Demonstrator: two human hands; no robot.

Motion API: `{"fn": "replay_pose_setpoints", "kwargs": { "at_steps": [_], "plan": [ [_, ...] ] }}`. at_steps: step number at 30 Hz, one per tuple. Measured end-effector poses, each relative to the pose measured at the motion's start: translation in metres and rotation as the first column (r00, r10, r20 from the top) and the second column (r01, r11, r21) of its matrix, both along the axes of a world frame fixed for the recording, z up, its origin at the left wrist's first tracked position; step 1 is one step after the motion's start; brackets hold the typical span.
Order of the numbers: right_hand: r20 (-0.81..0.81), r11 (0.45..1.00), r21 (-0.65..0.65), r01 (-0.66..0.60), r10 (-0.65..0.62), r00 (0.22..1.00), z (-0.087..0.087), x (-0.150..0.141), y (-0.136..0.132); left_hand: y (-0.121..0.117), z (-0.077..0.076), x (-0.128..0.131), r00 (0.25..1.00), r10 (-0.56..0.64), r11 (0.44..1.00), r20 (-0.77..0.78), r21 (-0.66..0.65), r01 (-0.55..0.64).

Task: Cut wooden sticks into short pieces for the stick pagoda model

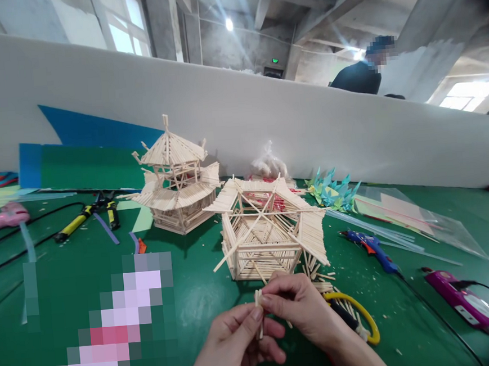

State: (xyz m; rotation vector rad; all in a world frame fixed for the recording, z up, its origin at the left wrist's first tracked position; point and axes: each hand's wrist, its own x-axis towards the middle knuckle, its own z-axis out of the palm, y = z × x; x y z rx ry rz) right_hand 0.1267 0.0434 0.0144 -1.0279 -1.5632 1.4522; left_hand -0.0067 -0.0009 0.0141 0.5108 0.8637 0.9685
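Between both hands are a few short wooden sticks (pixel 258 297), held upright side by side. My left hand (pixel 244 341) pinches them from the left with thumb and fingers. Thumb and forefinger of my right hand (pixel 294 303) close on their upper part. Just beyond my fingers stands an unroofed stick pavilion model (pixel 267 254), with slatted eaves and sticks crossing over its top. Behind it to the left is a roofed, two-tiered stick pavilion (pixel 180 193). Yellow-handled pliers (pixel 372 322) lie beside my right wrist, partly over loose sticks (pixel 322 275).
On the green table (pixel 195 311) a blue glue gun (pixel 372 249) and a magenta power strip (pixel 463 298) lie right. Yellow-black wire strippers (pixel 82 218) and a pink glue gun (pixel 4 219) lie left. A white partition (pixel 351 135) runs behind; a person (pixel 359 78) is beyond it.
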Motion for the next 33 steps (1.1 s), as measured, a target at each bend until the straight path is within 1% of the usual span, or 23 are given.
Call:
{"fn": "replay_pose_setpoints", "kwargs": {
  "at_steps": [2,5,10,14,20,28,33],
  "plan": [
    [0.048,0.999,0.041,-0.01,0.008,0.999,-0.001,0.002,0.002,0.001,0.0,-0.001,1.0,-0.025,1.0,0.0,-0.007,0.025],
    [0.06,0.997,0.07,-0.036,0.032,0.998,-0.001,0.003,0.005,0.003,0.002,-0.002,0.999,-0.04,0.999,-0.015,-0.017,0.04],
    [0.01,0.998,0.031,-0.062,0.061,0.998,0.0,0.003,0.009,0.006,0.001,-0.003,0.997,-0.073,0.997,-0.014,-0.024,0.072],
    [-0.016,0.999,-0.011,-0.042,0.042,0.999,-0.001,0.002,0.011,0.008,0.0,-0.003,0.997,-0.069,0.997,-0.042,-0.038,0.067],
    [-0.025,0.999,-0.023,-0.039,0.039,0.999,-0.004,0.001,0.011,0.007,-0.001,-0.004,0.997,-0.067,0.997,-0.04,-0.042,0.066],
    [0.001,0.999,0.008,-0.041,0.041,0.999,-0.003,0.0,0.01,0.008,-0.006,-0.002,0.998,-0.067,0.997,-0.005,-0.045,0.066],
    [0.029,0.999,0.031,-0.045,0.044,0.999,-0.002,0.0,0.009,0.007,-0.005,0.0,1.0,-0.014,1.0,0.004,-0.007,0.014]
  ]
}}
